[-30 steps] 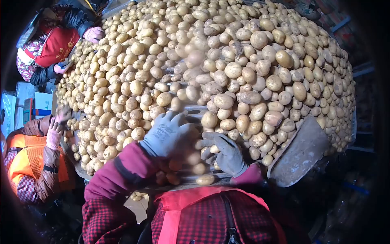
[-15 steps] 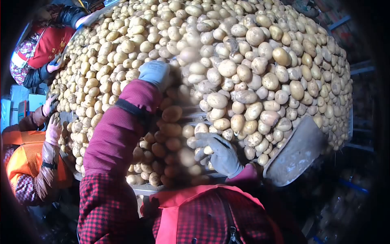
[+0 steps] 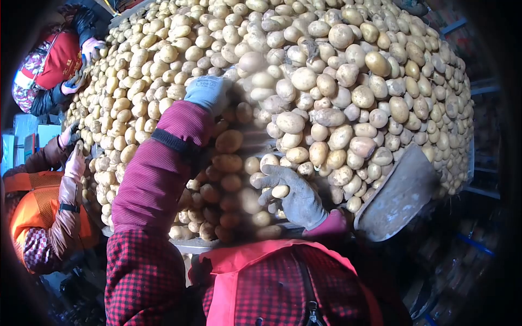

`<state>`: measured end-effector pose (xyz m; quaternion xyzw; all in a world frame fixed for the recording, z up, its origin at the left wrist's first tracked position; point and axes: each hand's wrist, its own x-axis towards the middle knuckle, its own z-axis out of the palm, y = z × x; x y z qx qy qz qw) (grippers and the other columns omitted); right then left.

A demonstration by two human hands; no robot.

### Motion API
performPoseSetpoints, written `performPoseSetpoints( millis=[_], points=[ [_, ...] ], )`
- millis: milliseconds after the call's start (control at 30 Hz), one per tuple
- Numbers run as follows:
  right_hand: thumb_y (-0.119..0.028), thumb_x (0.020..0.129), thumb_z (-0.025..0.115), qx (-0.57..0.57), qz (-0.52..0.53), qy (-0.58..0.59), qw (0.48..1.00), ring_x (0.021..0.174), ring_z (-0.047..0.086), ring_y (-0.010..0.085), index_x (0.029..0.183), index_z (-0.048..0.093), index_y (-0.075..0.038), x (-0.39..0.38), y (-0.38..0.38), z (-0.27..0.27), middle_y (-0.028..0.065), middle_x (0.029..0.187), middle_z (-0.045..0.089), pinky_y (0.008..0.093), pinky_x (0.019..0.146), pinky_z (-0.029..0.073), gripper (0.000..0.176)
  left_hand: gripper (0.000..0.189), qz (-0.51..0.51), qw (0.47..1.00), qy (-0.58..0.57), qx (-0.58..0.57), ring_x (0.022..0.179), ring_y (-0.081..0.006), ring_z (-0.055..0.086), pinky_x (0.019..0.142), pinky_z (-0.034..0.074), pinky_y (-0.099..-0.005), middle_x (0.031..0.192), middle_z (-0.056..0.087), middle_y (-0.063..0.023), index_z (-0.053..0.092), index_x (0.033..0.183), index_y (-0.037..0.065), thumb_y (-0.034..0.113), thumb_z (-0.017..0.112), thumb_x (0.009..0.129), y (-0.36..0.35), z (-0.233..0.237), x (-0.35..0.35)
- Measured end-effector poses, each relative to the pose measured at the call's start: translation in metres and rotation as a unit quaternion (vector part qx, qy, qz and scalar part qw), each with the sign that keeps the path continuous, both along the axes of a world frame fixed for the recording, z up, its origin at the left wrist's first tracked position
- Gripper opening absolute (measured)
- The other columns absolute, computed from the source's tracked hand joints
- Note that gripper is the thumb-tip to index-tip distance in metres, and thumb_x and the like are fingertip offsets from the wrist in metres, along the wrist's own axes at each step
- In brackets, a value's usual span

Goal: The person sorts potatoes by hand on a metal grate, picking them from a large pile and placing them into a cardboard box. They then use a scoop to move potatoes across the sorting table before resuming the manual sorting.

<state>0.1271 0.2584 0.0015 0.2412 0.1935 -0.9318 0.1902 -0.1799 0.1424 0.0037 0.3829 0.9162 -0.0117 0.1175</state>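
Observation:
My left hand (image 3: 208,92), in a pale grey work glove, reaches far into the heap of potatoes (image 3: 179,60). Its fingers are hidden beyond the back of the glove, so what they hold does not show. Nearer to my body, my right hand (image 3: 296,198), in a grey glove, has its fingers curled round a small potato (image 3: 280,191). Larger potatoes lie just above and left of it. Between both hands a patch of slatted grey surface (image 3: 258,142) shows through, with shaded potatoes (image 3: 228,163) beside it.
A worn metal scoop-like plate (image 3: 397,195) leans against the heap at right. At left, a person in an orange vest (image 3: 41,201) and another in a red vest (image 3: 60,60) have hands at the pile. A metal table edge (image 3: 193,247) runs before me.
My right hand has turned slightly, and the small potato in it shows more fully. My left hand stays nearly in place. The upper-left person's outstretched hand has drawn back.

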Motion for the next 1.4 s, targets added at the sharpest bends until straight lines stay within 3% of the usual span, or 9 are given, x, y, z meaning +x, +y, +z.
performPoseSetpoints(
  millis=[267, 367, 667, 1000, 1133, 1200, 1267, 1367, 1400],
  points=[
    [-0.051, 0.106, 0.045, 0.098, 0.021, 0.014, 0.995, 0.097, 0.061, 0.0172, 0.144, 0.053, -0.010, -0.001, -0.003, 0.017, 0.0060, 0.123, 0.060, 0.0356, 0.079, 0.054, 0.056, 0.026, -0.041, 0.995, -0.084, -0.028, 0.098, -0.0381, 0.073, 0.087, 0.057, -0.0486, 0.098, 0.075, -0.0197, 0.078, 0.102, 0.011, 0.027, 0.068, 0.084, -0.014, 0.037, 0.017],
    [-0.041, 0.107, 0.051, 0.089, -0.009, -0.017, 0.996, 0.085, 0.069, 0.0164, 0.140, 0.056, -0.012, -0.004, -0.006, 0.000, 0.0105, 0.125, 0.069, 0.0241, 0.059, 0.050, 0.044, 0.025, -0.053, 0.996, -0.071, -0.014, 0.098, -0.0379, 0.073, 0.089, 0.057, -0.0480, 0.099, 0.075, -0.0189, 0.078, 0.101, 0.011, 0.025, 0.070, 0.082, -0.026, 0.023, 0.020],
    [-0.045, 0.106, 0.053, 0.127, -0.008, -0.017, 0.992, 0.090, 0.067, 0.0151, 0.138, 0.057, -0.014, -0.003, -0.012, 0.024, 0.0094, 0.122, 0.071, 0.0288, 0.070, 0.050, 0.045, 0.030, -0.015, 0.997, -0.021, -0.072, 0.102, -0.0364, 0.074, 0.088, 0.059, -0.0473, 0.100, 0.076, -0.0182, 0.079, 0.105, 0.011, 0.023, 0.072, 0.079, -0.017, 0.014, 0.026],
    [-0.050, 0.107, 0.047, 0.025, -0.018, 0.046, 0.998, 0.095, 0.069, 0.0205, 0.147, 0.053, -0.013, -0.001, -0.019, 0.014, 0.0087, 0.129, 0.066, 0.0283, 0.071, 0.053, 0.055, 0.028, 0.048, 0.983, -0.156, 0.087, 0.082, -0.0319, 0.073, 0.071, 0.056, -0.0440, 0.088, 0.074, -0.0146, 0.075, 0.089, 0.007, 0.033, 0.080, 0.080, -0.053, 0.056, 0.068],
    [-0.053, 0.107, 0.045, 0.138, 0.010, 0.048, 0.989, 0.099, 0.069, 0.0220, 0.152, 0.048, -0.012, -0.004, -0.017, 0.026, 0.0083, 0.136, 0.062, 0.0294, 0.070, 0.055, 0.061, 0.028, 0.008, 0.944, -0.202, 0.261, 0.090, -0.0326, 0.072, 0.081, 0.058, -0.0425, 0.098, 0.075, -0.0101, 0.077, 0.097, 0.010, 0.035, 0.079, 0.086, -0.084, 0.063, 0.114],
    [-0.039, 0.113, 0.041, -0.083, -0.035, 0.048, 0.995, 0.106, 0.067, 0.0238, 0.154, 0.045, -0.019, -0.004, -0.014, 0.019, 0.0056, 0.135, 0.061, 0.0361, 0.081, 0.058, 0.046, 0.030, -0.012, 0.915, -0.314, 0.255, 0.099, -0.0322, 0.072, 0.087, 0.058, -0.0414, 0.108, 0.074, -0.0108, 0.077, 0.105, 0.011, 0.037, 0.077, 0.089, -0.076, 0.090, 0.142],
    [-0.038, 0.114, 0.037, -0.121, -0.065, 0.046, 0.989, 0.106, 0.066, 0.0233, 0.152, 0.046, -0.019, 0.001, -0.020, -0.012, 0.0056, 0.139, 0.057, 0.0340, 0.081, 0.058, 0.043, 0.041, -0.094, 0.901, -0.321, 0.275, 0.106, -0.0357, 0.070, 0.094, 0.056, -0.0414, 0.116, 0.071, -0.0145, 0.071, 0.121, 0.012, 0.039, 0.076, 0.091, -0.070, 0.098, 0.146],
    [-0.034, 0.111, 0.046, 0.060, -0.032, 0.008, 0.998, 0.110, 0.064, 0.0260, 0.149, 0.047, -0.014, 0.000, -0.013, 0.026, 0.0075, 0.137, 0.056, 0.0399, 0.079, 0.060, 0.043, 0.044, -0.085, 0.949, -0.109, 0.282, 0.105, -0.0365, 0.068, 0.090, 0.055, -0.0449, 0.118, 0.069, -0.0146, 0.069, 0.122, 0.013, 0.038, 0.077, 0.087, -0.054, 0.066, 0.074],
    [-0.027, 0.108, 0.049, -0.031, -0.108, -0.009, 0.994, 0.110, 0.063, 0.0292, 0.150, 0.046, -0.011, -0.002, -0.016, 0.010, 0.0095, 0.136, 0.056, 0.0419, 0.079, 0.061, 0.045, 0.044, -0.045, 0.969, -0.035, 0.238, 0.107, -0.0363, 0.066, 0.089, 0.054, -0.0462, 0.120, 0.068, -0.0142, 0.068, 0.123, 0.014, 0.038, 0.077, 0.087, -0.049, 0.048, 0.051]
  ],
)
